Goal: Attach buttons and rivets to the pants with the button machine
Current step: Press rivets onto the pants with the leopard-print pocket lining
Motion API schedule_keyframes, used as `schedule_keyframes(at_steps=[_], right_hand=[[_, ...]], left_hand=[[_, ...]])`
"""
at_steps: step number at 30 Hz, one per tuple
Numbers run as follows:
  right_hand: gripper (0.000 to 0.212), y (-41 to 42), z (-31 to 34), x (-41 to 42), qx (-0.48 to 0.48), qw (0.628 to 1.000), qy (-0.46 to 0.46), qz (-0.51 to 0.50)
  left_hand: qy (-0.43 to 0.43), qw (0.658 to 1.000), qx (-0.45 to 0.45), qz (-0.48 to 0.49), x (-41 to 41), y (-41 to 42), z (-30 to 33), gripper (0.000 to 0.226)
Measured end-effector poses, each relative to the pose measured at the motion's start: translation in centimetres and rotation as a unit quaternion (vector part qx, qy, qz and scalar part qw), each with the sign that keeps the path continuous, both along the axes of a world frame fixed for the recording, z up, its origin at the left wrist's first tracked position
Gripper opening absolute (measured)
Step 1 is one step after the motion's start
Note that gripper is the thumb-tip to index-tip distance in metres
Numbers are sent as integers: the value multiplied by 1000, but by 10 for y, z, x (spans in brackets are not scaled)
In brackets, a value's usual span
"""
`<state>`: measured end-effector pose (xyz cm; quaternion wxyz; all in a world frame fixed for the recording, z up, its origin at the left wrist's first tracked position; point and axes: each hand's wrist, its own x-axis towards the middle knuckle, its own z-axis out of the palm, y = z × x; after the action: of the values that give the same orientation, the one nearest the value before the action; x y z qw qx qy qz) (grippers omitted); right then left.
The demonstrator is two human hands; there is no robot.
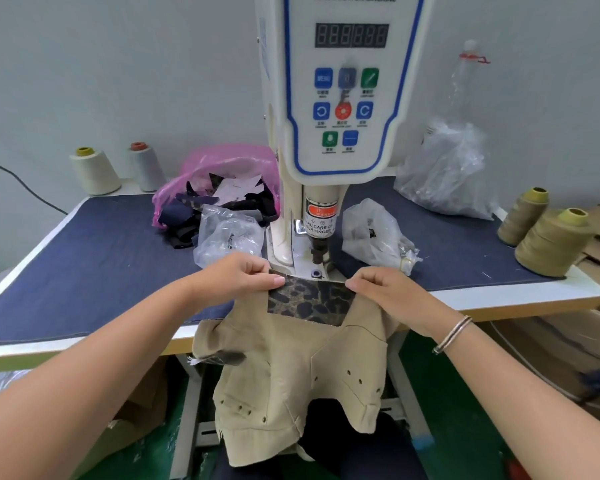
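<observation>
Pants: the beige pants hang from my hands over the near edge of the worktop, most of the cloth draped below my wrists; small dark rivets show along the lower pocket seams.
Waistband: the leopard-print lining is turned up toward me and stretched flat between my two hands.
Left hand: my left hand pinches the left end of the waistband, thumb on top, fingers curled under the cloth.
Right hand: my right hand pinches the right end the same way; a thin bracelet sits on that wrist.
Die: just beyond my fingertips, between both hands, a small round metal die sits on the machine base, right at the top edge of the waistband.
Button machine: the white button machine rises straight ahead of my hands, its dark punch hanging above the die, apart from it; its panel carries coloured keys and an unlit number display.
Bags: clear plastic bags lie past each hand, one beyond my left and one beyond my right; a pink bag of dark scraps lies farther left.
Thread: two pale cones stand far left by the wall, two olive cones far right.
</observation>
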<state>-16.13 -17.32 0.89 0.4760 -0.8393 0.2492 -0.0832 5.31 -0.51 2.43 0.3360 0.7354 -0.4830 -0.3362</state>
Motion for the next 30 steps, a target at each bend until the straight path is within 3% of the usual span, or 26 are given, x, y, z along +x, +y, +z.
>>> schedule_keyframes(at_steps=[4, 9, 12, 16, 18, 25, 30], right_hand=[[24, 0, -4, 3, -6, 1000, 1, 30], [17, 5, -1, 8, -15, 998, 5, 67], [23, 6, 2, 12, 21, 998, -9, 65], [37, 9, 5, 15, 65, 994, -28, 84], [38, 11, 6, 15, 62, 993, -29, 95], [6, 8, -7, 5, -10, 999, 13, 46], [22, 1, -6, 2, 34, 999, 15, 28]], left_hand=[[27, 999, -25, 20, -1, 0, -9, 54], [30, 999, 24, -7, 3, 9, -6, 73], [14, 1000, 19, -5, 2, 12, 2, 60], [-10, 999, 33, -39, -1, 8, 11, 19], [-26, 997, 49, -53, -3, 6, 12, 11], [1, 1000, 17, -26, -8, 5, 4, 17], [14, 1000, -16, 5, -5, 6, -4, 37]])
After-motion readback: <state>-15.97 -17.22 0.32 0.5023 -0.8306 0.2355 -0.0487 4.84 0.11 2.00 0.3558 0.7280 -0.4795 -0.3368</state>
